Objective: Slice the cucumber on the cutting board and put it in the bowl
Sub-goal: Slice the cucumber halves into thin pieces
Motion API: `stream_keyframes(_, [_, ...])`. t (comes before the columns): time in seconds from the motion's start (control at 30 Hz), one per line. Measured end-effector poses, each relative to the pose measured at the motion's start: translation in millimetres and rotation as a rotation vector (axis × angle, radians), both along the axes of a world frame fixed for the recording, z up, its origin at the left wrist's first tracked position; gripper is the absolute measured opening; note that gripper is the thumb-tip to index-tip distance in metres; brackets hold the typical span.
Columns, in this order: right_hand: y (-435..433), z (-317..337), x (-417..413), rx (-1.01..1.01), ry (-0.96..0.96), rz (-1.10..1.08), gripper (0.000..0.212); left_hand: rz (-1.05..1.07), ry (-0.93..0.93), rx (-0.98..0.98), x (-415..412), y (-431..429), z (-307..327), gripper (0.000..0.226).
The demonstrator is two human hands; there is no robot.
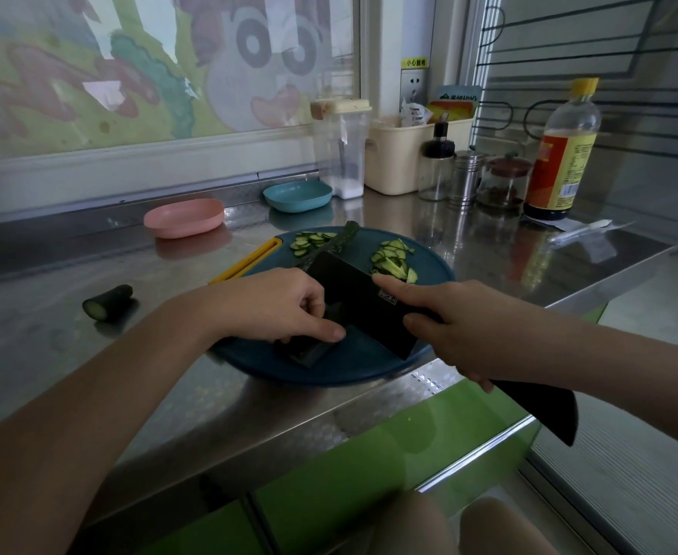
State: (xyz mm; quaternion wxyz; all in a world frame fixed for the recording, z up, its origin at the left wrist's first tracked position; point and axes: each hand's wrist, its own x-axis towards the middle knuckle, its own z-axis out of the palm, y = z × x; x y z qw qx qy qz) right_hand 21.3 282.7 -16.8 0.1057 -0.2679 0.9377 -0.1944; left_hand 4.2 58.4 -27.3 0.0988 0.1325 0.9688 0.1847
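Note:
A round blue cutting board [429,270] lies on the steel counter. My left hand [273,302] holds a dark cucumber piece [305,352] down at the board's near edge, fingers curled over it. My right hand [461,326] grips the black knife [361,306], index finger stretched along the blade. The blade stands on the board just right of my left fingers. Another length of cucumber [343,236] shows beyond the blade. Two heaps of cucumber slices lie at the back left [311,239] and back right [395,260] of the board. A pink bowl [185,218] and a blue bowl [297,196] stand behind.
A cut cucumber end [107,302] lies on the counter left of the board. At the back right stand a salt container [341,150], a cream bin [405,154], small jars [465,178] and a sauce bottle [561,154]. The counter's front edge runs just below the board.

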Motion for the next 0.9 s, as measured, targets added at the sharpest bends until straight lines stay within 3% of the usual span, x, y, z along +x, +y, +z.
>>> stream_keyframes(0.27, [4.3,-6.0,5.7,0.048,0.015,-0.028,0.055,0.008,-0.017,0.014,0.7,-1.0,0.0,0.035])
stream_keyframes(0.57, [17.8,-6.6,5.8,-0.200,-0.015,-0.072,0.054,0.010,-0.010,0.006,-0.4,-0.8,-1.2,0.038])
stream_keyframes(0.9, [13.9,-1.6,8.2,-0.125,-0.038,-0.020,0.054,0.004,-0.012,0.004,-1.1,-0.8,-1.4,0.037])
